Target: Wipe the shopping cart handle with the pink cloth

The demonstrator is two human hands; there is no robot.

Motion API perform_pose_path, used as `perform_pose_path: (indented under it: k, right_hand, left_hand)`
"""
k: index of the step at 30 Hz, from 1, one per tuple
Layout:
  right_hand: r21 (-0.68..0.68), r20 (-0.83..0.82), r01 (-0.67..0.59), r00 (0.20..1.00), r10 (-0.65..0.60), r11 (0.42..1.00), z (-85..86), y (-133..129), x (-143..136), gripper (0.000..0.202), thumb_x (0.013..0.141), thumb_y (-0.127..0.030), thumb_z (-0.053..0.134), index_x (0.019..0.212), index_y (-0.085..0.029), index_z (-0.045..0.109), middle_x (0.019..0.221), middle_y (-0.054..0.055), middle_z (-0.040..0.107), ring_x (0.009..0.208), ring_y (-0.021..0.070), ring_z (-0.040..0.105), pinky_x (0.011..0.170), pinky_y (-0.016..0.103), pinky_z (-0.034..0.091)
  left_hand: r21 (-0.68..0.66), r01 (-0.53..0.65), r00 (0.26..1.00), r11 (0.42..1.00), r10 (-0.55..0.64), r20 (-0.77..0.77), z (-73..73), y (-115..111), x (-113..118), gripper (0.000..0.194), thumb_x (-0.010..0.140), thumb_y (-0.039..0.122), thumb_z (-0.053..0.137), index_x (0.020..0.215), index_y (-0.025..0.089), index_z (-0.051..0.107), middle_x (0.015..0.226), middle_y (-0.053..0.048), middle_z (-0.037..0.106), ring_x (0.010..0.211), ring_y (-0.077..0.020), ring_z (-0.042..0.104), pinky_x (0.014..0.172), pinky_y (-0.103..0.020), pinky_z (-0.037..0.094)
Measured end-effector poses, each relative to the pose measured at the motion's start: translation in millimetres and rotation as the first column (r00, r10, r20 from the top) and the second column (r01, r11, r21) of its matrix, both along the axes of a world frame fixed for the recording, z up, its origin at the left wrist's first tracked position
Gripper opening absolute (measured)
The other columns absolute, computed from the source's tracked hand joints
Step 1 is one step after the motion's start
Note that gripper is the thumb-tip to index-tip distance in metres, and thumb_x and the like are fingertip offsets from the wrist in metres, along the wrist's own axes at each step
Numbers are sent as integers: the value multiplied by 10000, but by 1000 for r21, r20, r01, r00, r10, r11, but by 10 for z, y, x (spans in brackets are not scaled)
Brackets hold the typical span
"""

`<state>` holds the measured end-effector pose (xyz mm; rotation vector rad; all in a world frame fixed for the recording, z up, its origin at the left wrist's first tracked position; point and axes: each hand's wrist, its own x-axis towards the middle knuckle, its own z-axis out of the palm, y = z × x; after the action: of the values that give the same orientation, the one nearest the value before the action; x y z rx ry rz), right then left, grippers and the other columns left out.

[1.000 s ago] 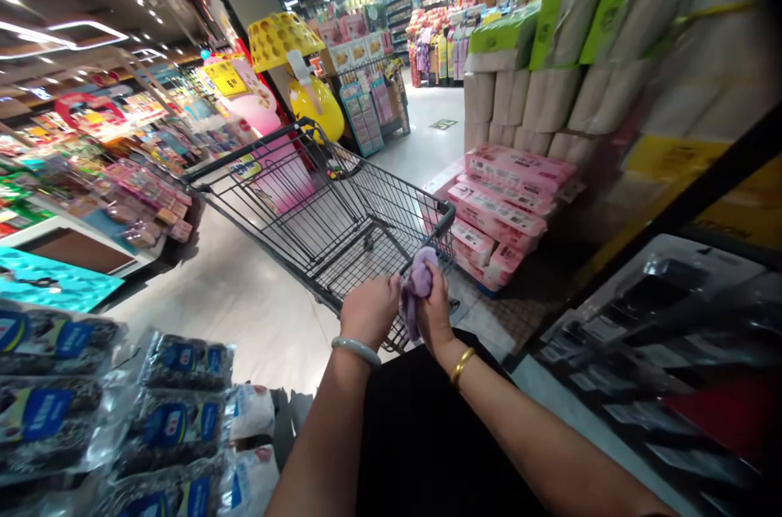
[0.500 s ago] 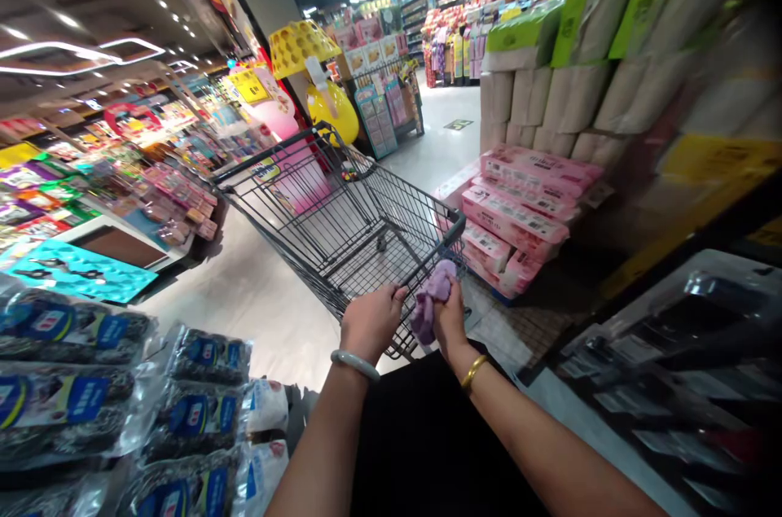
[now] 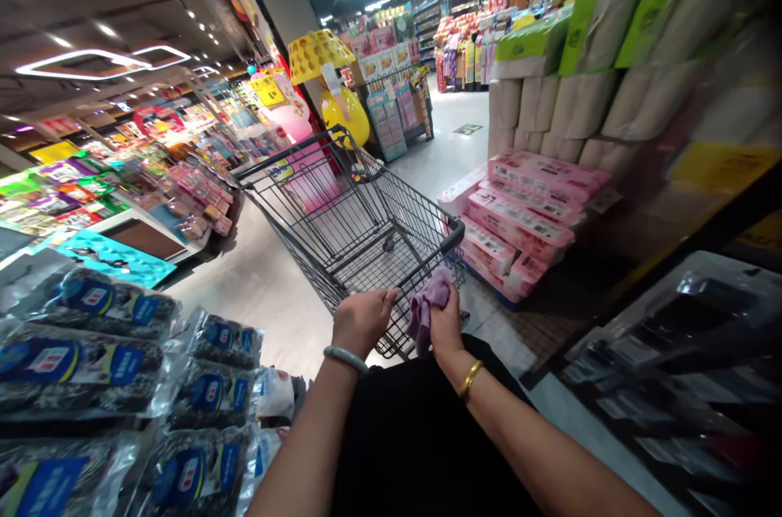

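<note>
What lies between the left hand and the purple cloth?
In the head view, a bare gap separates the left hand and the purple cloth; the shopping cart shows behind it.

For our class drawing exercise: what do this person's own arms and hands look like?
The left hand and right hand are ungloved; no sleeves show. A smooth, pale grey bangle circles the left wrist; a shiny gold-coloured bangle circles the right.

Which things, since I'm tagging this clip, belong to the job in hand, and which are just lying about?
Job:
- purple cloth, held in the right hand
- probably the shopping cart

Lying about:
- pink packages
- blue-labelled bags
- green-topped packs
</note>
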<state>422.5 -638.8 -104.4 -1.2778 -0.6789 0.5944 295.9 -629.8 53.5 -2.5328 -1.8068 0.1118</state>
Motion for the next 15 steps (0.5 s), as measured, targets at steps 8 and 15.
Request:
perform_pose_path:
  k: [8, 15]
  right_hand:
    - [-50, -37, -118, 993, 116, 992, 43, -109, -10, 529, 760, -337, 713, 1271, -252, 605, 1348, 126, 647, 1259, 283, 620, 1157, 521, 471]
    - [-63, -37, -114, 993, 111, 992, -6, -116, -32, 554, 790, -381, 678, 1317, -244, 577, 1341, 118, 650, 1244, 276, 614, 1155, 491, 457]
  left_hand:
    - [-45, -5, 999, 999, 3, -48, 65, -12, -429, 555, 1104, 543, 279, 1156, 282, 766, 1002, -58, 819, 954, -252, 757, 750, -315, 474]
    - [65, 34, 982, 997, -45, 184, 105, 42, -132, 525, 1057, 447, 522, 1515, 192, 554, 1417, -101, 708, 1317, -263, 648, 1107, -358, 463]
